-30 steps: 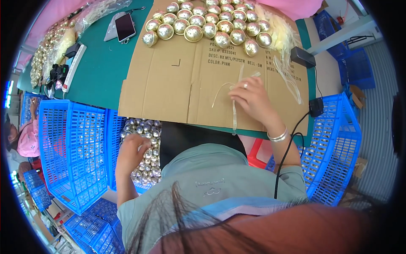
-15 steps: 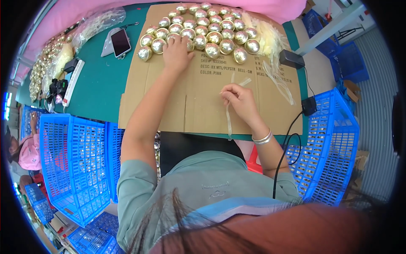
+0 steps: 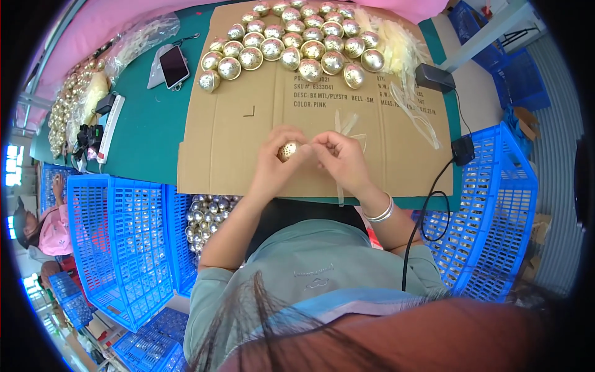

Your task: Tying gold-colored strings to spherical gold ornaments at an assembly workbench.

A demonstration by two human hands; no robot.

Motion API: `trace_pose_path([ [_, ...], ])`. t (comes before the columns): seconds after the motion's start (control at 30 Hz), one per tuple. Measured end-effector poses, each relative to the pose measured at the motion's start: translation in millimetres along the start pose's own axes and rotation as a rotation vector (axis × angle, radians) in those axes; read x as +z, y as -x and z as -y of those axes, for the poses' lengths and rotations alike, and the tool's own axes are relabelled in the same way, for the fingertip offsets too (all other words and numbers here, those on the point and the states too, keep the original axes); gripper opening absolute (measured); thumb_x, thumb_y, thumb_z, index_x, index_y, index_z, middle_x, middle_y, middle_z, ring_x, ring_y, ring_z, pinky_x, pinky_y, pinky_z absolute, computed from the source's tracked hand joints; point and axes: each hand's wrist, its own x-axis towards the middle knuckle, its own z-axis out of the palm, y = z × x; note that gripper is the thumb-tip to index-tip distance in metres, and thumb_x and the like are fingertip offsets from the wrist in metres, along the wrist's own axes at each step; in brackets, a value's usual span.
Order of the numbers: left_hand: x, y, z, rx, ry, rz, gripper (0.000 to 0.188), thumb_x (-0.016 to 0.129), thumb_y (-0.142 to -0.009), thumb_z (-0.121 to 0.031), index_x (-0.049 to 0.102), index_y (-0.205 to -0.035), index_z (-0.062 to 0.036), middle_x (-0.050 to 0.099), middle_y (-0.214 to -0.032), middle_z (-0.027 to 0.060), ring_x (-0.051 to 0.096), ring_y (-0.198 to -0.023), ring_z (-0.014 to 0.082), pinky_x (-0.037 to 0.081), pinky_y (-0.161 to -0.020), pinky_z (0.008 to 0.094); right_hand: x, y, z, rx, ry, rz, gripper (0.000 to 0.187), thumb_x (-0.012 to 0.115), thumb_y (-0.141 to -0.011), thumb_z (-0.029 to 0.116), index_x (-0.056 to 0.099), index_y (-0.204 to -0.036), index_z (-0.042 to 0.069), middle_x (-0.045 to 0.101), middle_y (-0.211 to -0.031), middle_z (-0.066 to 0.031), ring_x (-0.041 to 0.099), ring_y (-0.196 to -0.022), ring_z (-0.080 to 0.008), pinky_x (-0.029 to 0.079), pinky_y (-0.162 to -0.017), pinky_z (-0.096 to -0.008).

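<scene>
My left hand (image 3: 271,163) curls around a small gold bell (image 3: 287,151), whose perforated face shows between thumb and fingers. Right beside it, my right hand (image 3: 344,162) is closed in a pinch, its fingertips close to the bell. A pale translucent ribbon (image 3: 340,193) hangs below the right hand, seemingly from its pinch; the gripped end is hidden. Both hands are over a flattened cardboard sheet (image 3: 217,142). Beyond them, many gold bells (image 3: 273,48) lie grouped on its far part. Loose ribbon pieces (image 3: 350,124) rest just past the right hand.
A bundle of pale ribbons (image 3: 396,46) lies right of the bells, near a black adapter (image 3: 435,78) with a cable. Left on the green table (image 3: 139,102) are a phone (image 3: 175,66) and a power strip (image 3: 111,129). Blue crates (image 3: 124,235) flank me. Another person (image 3: 52,229) is far left.
My left hand has come back from the bell group with one bell and now meets my right hand. The right hand has shifted slightly toward the left and nearer.
</scene>
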Motion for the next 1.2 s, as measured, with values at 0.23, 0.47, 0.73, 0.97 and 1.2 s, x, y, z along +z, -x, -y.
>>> trace_pose_path([
  [0.23,-8,15,-4,-0.26,0.465,-0.009,0.008,0.062,-0.087,-0.007,0.061,-0.094,-0.0025,0.057,-0.102,0.0061,0.056,-0.088,0.015,0.044,-0.077,0.0261,19,11,7,-0.909,0.664,-0.184,0.018,0.067,-0.074,-0.005,0.062,-0.09,0.001,0.056,-0.069,-0.0079,0.054,-0.06,-0.0189,0.045,-0.055,-0.0311],
  [0.47,1,26,-11,-0.507,1.245,-0.14,0.018,0.049,-0.097,-0.028,0.05,-0.104,-0.0116,0.055,-0.112,0.0078,0.056,-0.103,0.0223,0.049,-0.086,0.0373,21,17,7,-0.53,0.332,-0.31,0.009,0.065,-0.08,-0.004,0.06,-0.085,0.0,0.051,-0.064,-0.0004,0.046,-0.055,-0.0063,0.039,-0.049,-0.0223],
  [0.73,21,34,-6,-0.378,1.332,-0.172,0.018,0.045,-0.099,-0.03,0.046,-0.109,-0.0159,0.049,-0.121,0.0083,0.044,-0.123,0.0286,0.035,-0.104,0.0436,35,24,-1,-0.416,0.16,-0.296,0.006,0.064,-0.082,-0.001,0.058,-0.082,0.0,0.048,-0.061,0.0058,0.04,-0.054,0.0005,0.033,-0.046,-0.0174],
  [0.97,20,37,-14,-0.171,0.947,-0.212,0.033,0.049,-0.093,-0.015,0.038,-0.124,-0.0112,0.044,-0.122,0.0093,0.045,-0.117,0.0227,0.035,-0.102,0.0373,34,20,3,-0.322,0.141,-0.251,0.007,0.062,-0.082,-0.001,0.057,-0.078,0.0,0.047,-0.059,0.0064,0.039,-0.053,0.001,0.031,-0.045,-0.0174],
  [1.2,11,37,-14,0.071,0.098,-0.238,0.017,0.056,-0.088,-0.008,0.059,-0.104,-0.0047,0.046,-0.115,0.0109,0.048,-0.107,0.0185,0.039,-0.092,0.0329,40,27,6,-0.179,-0.087,-0.205,0.003,0.061,-0.087,0.001,0.059,-0.085,-0.001,0.055,-0.067,0.003,0.046,-0.059,-0.0006,0.038,-0.051,-0.0163],
])
